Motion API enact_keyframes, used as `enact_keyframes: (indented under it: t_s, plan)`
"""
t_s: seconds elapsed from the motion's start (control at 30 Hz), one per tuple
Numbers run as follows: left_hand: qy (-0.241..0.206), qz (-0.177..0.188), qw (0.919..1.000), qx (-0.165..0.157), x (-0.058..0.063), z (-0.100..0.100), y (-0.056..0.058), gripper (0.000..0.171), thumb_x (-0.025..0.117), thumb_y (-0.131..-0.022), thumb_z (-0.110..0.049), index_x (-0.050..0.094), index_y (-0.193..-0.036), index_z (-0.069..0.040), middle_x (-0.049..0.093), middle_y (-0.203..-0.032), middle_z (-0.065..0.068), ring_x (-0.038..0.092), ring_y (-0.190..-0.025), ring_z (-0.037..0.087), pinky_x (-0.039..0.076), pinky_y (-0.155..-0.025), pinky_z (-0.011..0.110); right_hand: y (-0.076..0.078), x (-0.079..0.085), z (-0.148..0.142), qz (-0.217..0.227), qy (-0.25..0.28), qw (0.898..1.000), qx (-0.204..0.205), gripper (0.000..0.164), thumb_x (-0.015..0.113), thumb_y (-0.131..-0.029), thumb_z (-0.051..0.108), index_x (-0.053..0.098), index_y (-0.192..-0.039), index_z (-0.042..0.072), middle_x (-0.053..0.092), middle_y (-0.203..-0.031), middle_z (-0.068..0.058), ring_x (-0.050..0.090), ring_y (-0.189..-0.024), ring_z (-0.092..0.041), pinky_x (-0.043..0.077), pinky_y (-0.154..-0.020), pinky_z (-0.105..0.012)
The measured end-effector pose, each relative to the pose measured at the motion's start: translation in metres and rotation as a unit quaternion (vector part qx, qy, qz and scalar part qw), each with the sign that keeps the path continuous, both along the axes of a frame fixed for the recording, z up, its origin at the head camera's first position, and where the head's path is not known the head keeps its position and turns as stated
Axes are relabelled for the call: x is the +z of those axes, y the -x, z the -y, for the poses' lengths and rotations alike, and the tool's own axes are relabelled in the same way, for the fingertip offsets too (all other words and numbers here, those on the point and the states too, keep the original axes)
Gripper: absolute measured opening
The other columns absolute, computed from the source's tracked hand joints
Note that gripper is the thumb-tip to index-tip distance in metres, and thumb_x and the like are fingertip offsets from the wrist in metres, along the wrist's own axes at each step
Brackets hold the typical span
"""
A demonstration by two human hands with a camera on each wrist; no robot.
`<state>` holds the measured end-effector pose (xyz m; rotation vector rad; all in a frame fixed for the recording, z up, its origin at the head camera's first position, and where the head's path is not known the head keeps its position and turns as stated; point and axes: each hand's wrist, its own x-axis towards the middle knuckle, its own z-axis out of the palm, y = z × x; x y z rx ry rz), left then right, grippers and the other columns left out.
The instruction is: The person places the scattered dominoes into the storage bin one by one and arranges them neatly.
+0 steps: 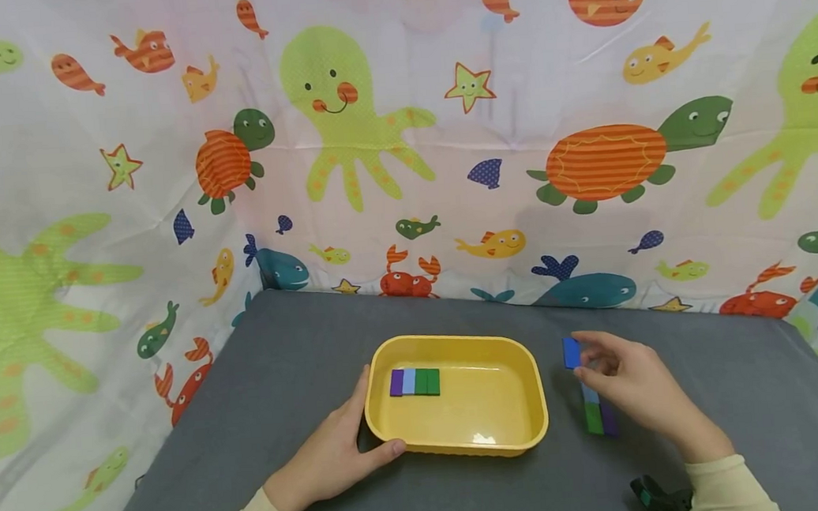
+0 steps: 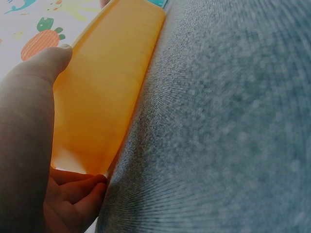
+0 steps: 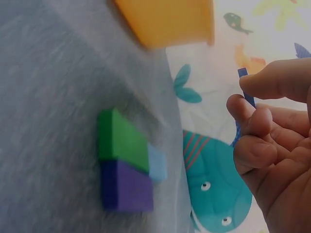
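Observation:
A yellow plastic tray (image 1: 464,434) rests on the grey table, gripped at its left end by my left hand (image 1: 337,450). The thumb lies along the front rim, and the other fingers wrap the end wall (image 2: 97,97). Inside, toward the left, a purple tile (image 1: 396,383), a light blue tile (image 1: 408,382) and two green tiles (image 1: 428,381) lie side by side. My right hand (image 1: 635,382) pinches a thin blue tile (image 1: 571,353) between thumb and fingertips, raised to the right of the tray. Below it are green (image 3: 127,141), purple (image 3: 131,187) and light blue tiles (image 3: 157,163), grouped on the table.
A black object (image 1: 657,498) lies on the table by the right sleeve. Behind and left of the grey table (image 1: 300,334) hangs a white curtain (image 1: 402,50) printed with sea animals, its lower edge meeting the tabletop.

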<state>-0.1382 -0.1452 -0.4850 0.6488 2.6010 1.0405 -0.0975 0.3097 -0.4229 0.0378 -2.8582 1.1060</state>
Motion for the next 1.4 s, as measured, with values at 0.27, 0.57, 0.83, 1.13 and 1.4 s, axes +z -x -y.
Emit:
enact_keyframes:
  t_s: [0.27, 0.57, 0.83, 1.13, 1.4]
  plan:
    - [0.002, 0.007, 1.0, 0.002, 0.0, -0.001, 0.001, 0.126, 0.073, -0.09, -0.078, 0.001, -0.178, -0.023, 0.027, -0.179, 0.001, 0.038, -0.159, 0.028, 0.041, -0.122, 0.059, 0.009, 0.005, 0.017, -0.001, 0.021, 1.0, 0.023, 0.053, 0.081, -0.1, 0.016, 0.064, -0.149, 0.005, 0.076, -0.112, -0.007, 0.069, -0.087, -0.018, 0.06, -0.067, -0.03]
    - [-0.002, 0.008, 1.0, 0.004, 0.001, -0.001, 0.0, 0.125, 0.074, -0.091, -0.075, 0.002, -0.178, -0.021, 0.027, -0.179, 0.002, 0.038, -0.159, 0.029, 0.041, -0.122, 0.06, 0.019, 0.011, 0.042, 0.015, 0.038, 0.998, 0.049, 0.053, 0.082, -0.098, 0.018, 0.066, -0.147, 0.005, 0.076, -0.109, -0.005, 0.069, -0.087, -0.017, 0.061, -0.069, -0.03]
    - [-0.006, 0.007, 1.0, 0.003, 0.0, -0.001, 0.001, 0.126, 0.074, -0.091, -0.076, 0.002, -0.178, -0.02, 0.026, -0.179, 0.0, 0.037, -0.16, 0.027, 0.041, -0.122, 0.059, 0.028, 0.015, 0.061, 0.023, 0.049, 0.996, 0.075, 0.049, 0.081, -0.099, 0.017, 0.067, -0.145, 0.005, 0.075, -0.107, -0.004, 0.069, -0.088, -0.018, 0.061, -0.07, -0.03]
    - [-0.002, 0.008, 1.0, 0.004, -0.001, -0.001, 0.002, 0.126, 0.073, -0.091, -0.077, 0.001, -0.178, -0.021, 0.026, -0.179, 0.001, 0.038, -0.16, 0.027, 0.041, -0.122, 0.059, 0.041, 0.016, 0.085, 0.048, 0.056, 0.993, 0.089, 0.049, 0.081, -0.098, 0.016, 0.068, -0.144, 0.007, 0.073, -0.106, -0.003, 0.066, -0.091, -0.022, 0.06, -0.076, -0.034]
    - [0.005, 0.013, 0.9999, 0.006, 0.0, -0.002, 0.001, 0.127, 0.073, -0.09, -0.078, 0.002, -0.178, -0.021, 0.027, -0.179, 0.002, 0.038, -0.16, 0.029, 0.04, -0.122, 0.06, 0.046, 0.01, 0.111, 0.04, 0.066, 0.991, 0.113, 0.047, 0.083, -0.097, 0.014, 0.07, -0.141, 0.006, 0.073, -0.1, -0.001, 0.064, -0.088, -0.021, 0.059, -0.073, -0.033]
